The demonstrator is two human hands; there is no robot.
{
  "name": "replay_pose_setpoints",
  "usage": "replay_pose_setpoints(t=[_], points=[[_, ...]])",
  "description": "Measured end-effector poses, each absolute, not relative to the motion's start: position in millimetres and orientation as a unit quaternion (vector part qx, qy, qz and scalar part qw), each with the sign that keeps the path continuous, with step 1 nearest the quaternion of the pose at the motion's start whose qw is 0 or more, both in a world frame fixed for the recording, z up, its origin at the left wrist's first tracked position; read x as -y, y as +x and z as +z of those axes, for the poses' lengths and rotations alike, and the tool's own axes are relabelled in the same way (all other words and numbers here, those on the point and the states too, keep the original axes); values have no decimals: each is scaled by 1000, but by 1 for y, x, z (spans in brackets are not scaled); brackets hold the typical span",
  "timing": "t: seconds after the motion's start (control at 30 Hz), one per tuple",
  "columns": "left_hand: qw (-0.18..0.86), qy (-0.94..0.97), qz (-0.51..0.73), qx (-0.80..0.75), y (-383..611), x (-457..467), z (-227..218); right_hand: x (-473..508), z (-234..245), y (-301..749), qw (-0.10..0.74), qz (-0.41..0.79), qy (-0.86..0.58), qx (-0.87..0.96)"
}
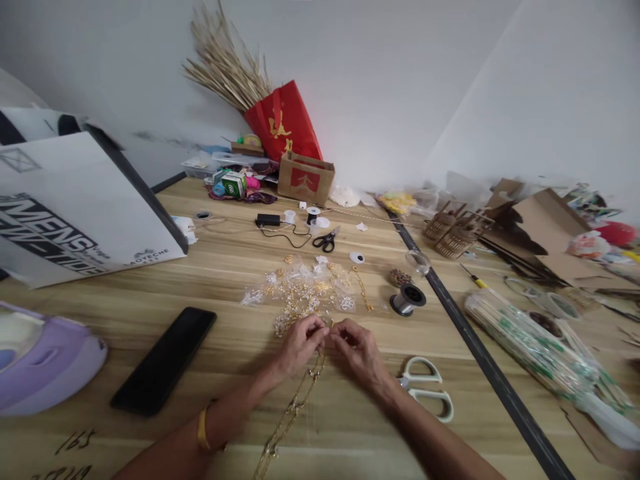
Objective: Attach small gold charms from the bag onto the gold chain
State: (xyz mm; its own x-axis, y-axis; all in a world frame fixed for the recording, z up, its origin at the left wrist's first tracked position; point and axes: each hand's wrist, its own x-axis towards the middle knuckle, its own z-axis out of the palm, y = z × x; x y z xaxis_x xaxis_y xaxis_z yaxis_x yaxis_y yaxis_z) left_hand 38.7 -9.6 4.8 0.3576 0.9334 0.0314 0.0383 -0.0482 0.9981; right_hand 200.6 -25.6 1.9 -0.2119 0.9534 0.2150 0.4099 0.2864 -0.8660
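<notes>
My left hand (301,341) and my right hand (359,348) meet above the middle of the table, thumbs and fingertips pinched close together. A gold chain with small bead clusters (294,404) hangs from between them and runs down toward me. The left fingers close on its upper end. What the right fingertips pinch is too small to make out. Just beyond the hands lies a spread of gold and clear beads and charms (306,293), partly in clear plastic bags. A short gold chain (362,288) rests to its right.
White-handled scissors (429,387) lie right of my right forearm, near a wire spool (408,300). Black scissors (327,240) sit farther back. A phone (165,360), a purple-and-white device (50,360) and a white box (85,207) stand left. Bagged sticks (540,353) lie right.
</notes>
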Motion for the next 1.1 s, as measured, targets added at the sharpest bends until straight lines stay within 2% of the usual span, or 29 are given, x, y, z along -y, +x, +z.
replay_pose_setpoints(t=[0.17, 0.4, 0.67, 0.87, 1.1], points=[[552, 608, 404, -403, 39, 4, 7, 22, 13, 201, 379, 280, -467, 748], [527, 605, 408, -435, 30, -6, 17, 7, 13, 203, 372, 309, -475, 735], [547, 540, 442, -462, 15, -15, 14, 3, -2, 204, 447, 313, -487, 682], [542, 552, 413, -481, 17, -11, 5, 6, -3, 207, 449, 308, -466, 697], [418, 704, 334, -467, 22, 2, 11, 13, -5, 203, 419, 284, -402, 763]])
